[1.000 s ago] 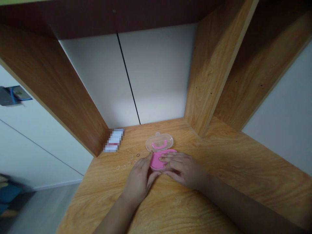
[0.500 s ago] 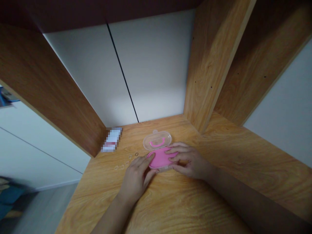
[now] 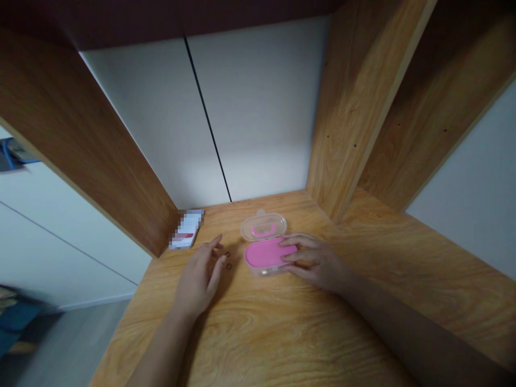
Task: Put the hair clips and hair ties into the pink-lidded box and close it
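One clear box [image 3: 264, 272] lies flat near the middle of the wooden desktop [image 3: 258, 333], its clear lid [image 3: 249, 230] with the pink handle [image 3: 264, 234] laid back behind it, which leaves the pink insert [image 3: 263, 252] exposed. The right hand [image 3: 320, 263] grips the box's right end, fingers over the insert and thumb toward the front, presumably to steady it. The left hand [image 3: 198, 279], apart from the box, has thumb and fingers parted beside small dark rings [image 3: 229, 266]; contact with them cannot be told. A phone-like slab [image 3: 187, 229] lies farther back, near the left side panel [image 3: 108, 156], apparently clear of the hands
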{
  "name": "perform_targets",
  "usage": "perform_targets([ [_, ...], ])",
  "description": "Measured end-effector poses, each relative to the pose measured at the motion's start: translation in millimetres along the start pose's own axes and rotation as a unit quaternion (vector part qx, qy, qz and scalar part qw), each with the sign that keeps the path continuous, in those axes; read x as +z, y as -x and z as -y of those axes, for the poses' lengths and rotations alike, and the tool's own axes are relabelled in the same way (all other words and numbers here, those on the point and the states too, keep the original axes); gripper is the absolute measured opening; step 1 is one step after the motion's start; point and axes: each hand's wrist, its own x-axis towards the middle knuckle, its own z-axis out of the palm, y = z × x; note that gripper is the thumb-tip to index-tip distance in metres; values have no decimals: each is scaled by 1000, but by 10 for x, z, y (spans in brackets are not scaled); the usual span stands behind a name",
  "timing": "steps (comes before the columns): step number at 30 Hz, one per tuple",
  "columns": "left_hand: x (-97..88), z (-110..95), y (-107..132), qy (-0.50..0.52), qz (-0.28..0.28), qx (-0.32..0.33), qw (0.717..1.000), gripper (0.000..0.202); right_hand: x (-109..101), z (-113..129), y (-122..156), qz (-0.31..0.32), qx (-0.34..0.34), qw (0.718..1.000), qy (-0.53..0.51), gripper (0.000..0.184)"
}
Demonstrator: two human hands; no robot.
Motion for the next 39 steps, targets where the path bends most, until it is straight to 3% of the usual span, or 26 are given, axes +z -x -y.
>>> perform_targets([
  [4, -211, 364, 7, -49, 23, -18, 998, 30, -11, -34, 6, -15, 23, 1000, 5, 11],
  [7, -251, 471, 18, -46, 57, -27, 997, 27, -18, -25, 4, -13, 38, 999, 1, 11],
  [16, 32, 312, -65, -42, 48, -102, 993, 34, -17, 46, -48, -18, 35, 999, 2, 8],
  [20, 62, 226, -53, -6, 38, -73, 997, 30, -14, 52, -49, -14, 38, 999, 5, 8],
  [26, 82, 113, -24, -8, 76, -10, 997, 15, -2, 29, -32, -8, 40, 999, 3, 9],
  [31, 90, 93, -41, -26, 79, -3, 997, 21, -9, 40, -41, -7, 44, 999, 8, 8],
  [39, 59, 130, -43, 45, 42, -26, 998, 21, -11, 49, -44, -9, 41, 999, 2, 8],
])
